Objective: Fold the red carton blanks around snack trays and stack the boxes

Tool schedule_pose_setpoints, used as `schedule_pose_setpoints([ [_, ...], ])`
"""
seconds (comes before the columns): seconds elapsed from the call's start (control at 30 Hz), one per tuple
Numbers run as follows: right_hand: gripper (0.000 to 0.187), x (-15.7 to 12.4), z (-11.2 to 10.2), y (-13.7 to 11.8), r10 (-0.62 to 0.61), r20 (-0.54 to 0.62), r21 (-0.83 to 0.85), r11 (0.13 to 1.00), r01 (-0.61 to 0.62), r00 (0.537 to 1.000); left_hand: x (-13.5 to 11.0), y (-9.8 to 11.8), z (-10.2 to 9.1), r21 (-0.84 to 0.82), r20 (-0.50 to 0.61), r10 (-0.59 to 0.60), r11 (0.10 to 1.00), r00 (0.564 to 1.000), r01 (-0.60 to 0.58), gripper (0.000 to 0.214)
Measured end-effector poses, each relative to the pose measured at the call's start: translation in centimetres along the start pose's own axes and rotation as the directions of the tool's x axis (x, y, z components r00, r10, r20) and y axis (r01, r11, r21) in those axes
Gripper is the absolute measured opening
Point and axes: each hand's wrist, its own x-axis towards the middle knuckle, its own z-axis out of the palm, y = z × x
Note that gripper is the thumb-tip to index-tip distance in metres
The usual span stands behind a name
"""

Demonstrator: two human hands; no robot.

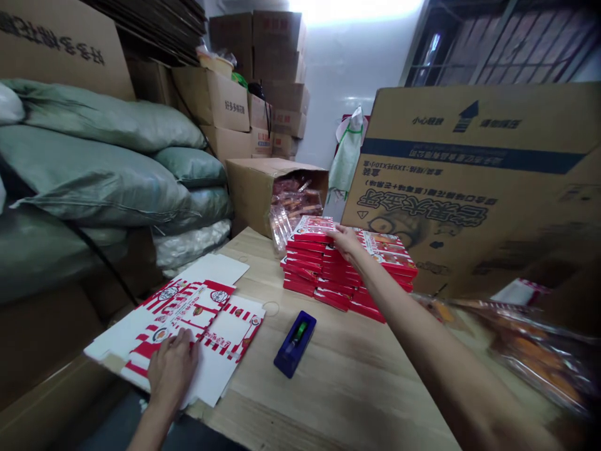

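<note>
My left hand (173, 363) is at the lower left, fingers bent and close together on a flat red-and-white printed carton (188, 313). Its fingertips press on the printed face, and the thumb is mostly hidden. More unfolded cartons lie beneath and beside it, white sides partly showing. My right arm reaches across the table to a stack of red boxes (323, 269) with clear windows. There my right hand (345, 241) grips the edge of a small red box (312, 227) on top of the stack. Between the hands lies a dark blue tape dispenser (295, 344) with a green core.
Behind the stack, an open cardboard box (251, 194) spills clear-wrapped packs (293, 207). A large carton (469, 163) stands at the right, with plastic-wrapped goods (539, 357) in front. Green sacks (94, 169) are piled at the left. The wooden table (347, 376) ends near me.
</note>
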Motion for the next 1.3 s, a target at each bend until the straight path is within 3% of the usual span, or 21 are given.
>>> schedule_pose_setpoints([
  [0.13, 0.039, -2.8, -2.7, -2.5, 0.123, 0.049, 0.023, 0.992, -0.124, 0.991, -0.1, 0.2, -2.1, -0.126, 0.008, -0.046, 0.991, 0.999, 0.047, 0.041],
  [0.2, 0.044, -6.2, -4.2, -3.7, 0.134, 0.085, 0.051, 0.989, -0.139, 0.987, -0.7, 0.4, -4.3, -0.244, -0.098, -0.132, 0.964, 0.986, 0.105, 0.041],
  [0.3, 0.049, -13.5, -5.9, -4.4, 0.174, 0.152, 0.113, 0.975, -0.192, 0.973, -2.1, 1.6, -9.0, -0.542, -0.313, -0.351, 0.829, 0.882, 0.138, 0.043],
  [0.37, 0.051, -19.0, -6.2, -4.4, 0.287, 0.218, 0.152, 0.934, -0.323, 0.933, -3.7, 3.6, -12.1, -0.781, -0.247, -0.463, 0.615, 0.851, 0.107, 0.040],
  [0.4, 0.055, -21.8, -6.0, -4.4, 0.359, 0.257, 0.172, 0.896, -0.408, 0.897, -4.7, 5.0, -13.4, -0.882, -0.124, -0.466, 0.457, 0.876, 0.118, 0.038],
  [0.47, 0.069, -26.9, -5.2, -4.3, 0.468, 0.358, 0.227, 0.796, -0.561, 0.808, -7.4, 8.6, -15.1, -0.977, 0.181, -0.341, 0.047, 0.922, 0.209, 0.039],
  [0.5, 0.073, -29.1, -4.7, -4.3, 0.484, 0.410, 0.272, 0.744, -0.610, 0.773, -9.1, 10.5, -15.4, -0.949, 0.313, -0.249, -0.123, 0.916, 0.290, 0.042],
  [0.53, 0.073, -31.2, -4.4, -4.2, 0.493, 0.459, 0.318, 0.686, -0.655, 0.739, -10.8, 12.4, -15.5, -0.895, 0.417, -0.123, -0.230, 0.901, 0.383, 0.044],
  [0.57, 0.070, -32.9, -4.3, -4.1, 0.508, 0.477, 0.364, 0.629, -0.687, 0.718, -12.6, 14.1, -15.4, -0.844, 0.480, -0.009, -0.277, 0.877, 0.459, 0.046],
  [0.63, 0.061, -35.9, -5.0, -3.8, 0.578, 0.443, 0.420, 0.541, -0.729, 0.685, -15.6, 16.6, -15.1, -0.822, 0.500, 0.158, -0.224, 0.852, 0.524, 0.048],
  [0.67, 0.057, -37.1, -5.8, -3.7, 0.613, 0.409, 0.424, 0.528, -0.736, 0.676, -16.7, 17.4, -15.0, -0.868, 0.453, 0.169, -0.141, 0.876, 0.476, 0.048],
  [0.73, 0.053, -39.3, -8.0, -3.4, 0.649, 0.354, 0.374, 0.561, -0.738, 0.673, -17.7, 18.2, -15.2, -0.970, 0.233, 0.127, 0.104, 0.964, 0.220, 0.048],
  [0.77, 0.051, -40.2, -9.2, -3.3, 0.644, 0.356, 0.329, 0.592, -0.736, 0.677, -17.7, 18.4, -15.4, -0.969, 0.089, 0.128, 0.241, 0.988, 0.056, 0.049],
  [0.83, 0.047, -41.9, -11.3, -3.3, 0.607, 0.412, 0.250, 0.642, -0.725, 0.680, -17.1, 18.7, -16.1, -0.875, -0.134, 0.222, 0.431, 0.966, -0.221, 0.049],
  [0.87, 0.044, -42.6, -12.1, -3.3, 0.581, 0.449, 0.228, 0.660, -0.715, 0.679, -16.7, 18.9, -16.4, -0.828, -0.184, 0.297, 0.466, 0.937, -0.311, 0.045],
  [0.93, 0.041, -44.0, -13.0, -3.3, 0.533, 0.483, 0.218, 0.695, -0.686, 0.694, -16.5, 19.4, -16.6, -0.787, -0.205, 0.417, 0.468, 0.886, -0.402, 0.035],
  [1.03, 0.042, -46.1, -13.2, -3.2, 0.532, 0.426, 0.255, 0.706, -0.661, 0.732, -17.6, 20.2, -16.5, -0.809, -0.165, 0.493, 0.427, 0.854, -0.403, 0.023],
  [1.17, 0.053, -48.7, -13.2, -3.6, 0.616, 0.380, 0.327, 0.608, -0.723, 0.690, -20.3, 20.9, -16.4, -0.830, -0.197, 0.524, 0.361, 0.829, -0.426, 0.019],
  [1.23, 0.057, -49.6, -13.5, -4.3, 0.679, 0.335, 0.378, 0.538, -0.754, 0.653, -21.6, 21.0, -16.3, -0.839, -0.228, 0.483, 0.342, 0.845, -0.422, 0.038],
  [1.3, 0.058, -50.3, -13.9, -5.0, 0.727, 0.287, 0.458, 0.468, -0.756, 0.623, -22.9, 20.9, -16.3, -0.886, -0.168, 0.383, 0.346, 0.909, -0.309, 0.063],
])
